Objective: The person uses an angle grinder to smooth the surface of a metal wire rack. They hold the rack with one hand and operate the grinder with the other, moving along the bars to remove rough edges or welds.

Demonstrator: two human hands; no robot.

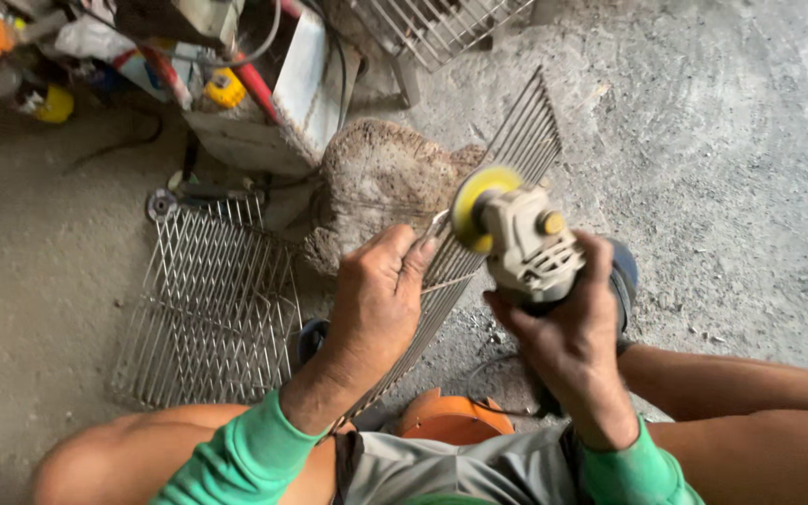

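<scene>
Wire rack (502, 178) on rock (376, 182), grinder (526, 243) right, second rack (212, 299) left

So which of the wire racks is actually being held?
The wire rack propped on the stone, gripped by the left hand beside the grinder. The other racks lie untouched on the floor.

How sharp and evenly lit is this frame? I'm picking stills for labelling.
Head view: soft even daylight, no glare; left hand, wire rack and angle grinder in the right hand are sharp; top-left clutter sits in shadow; edges bend slightly from the wide lens.
</scene>
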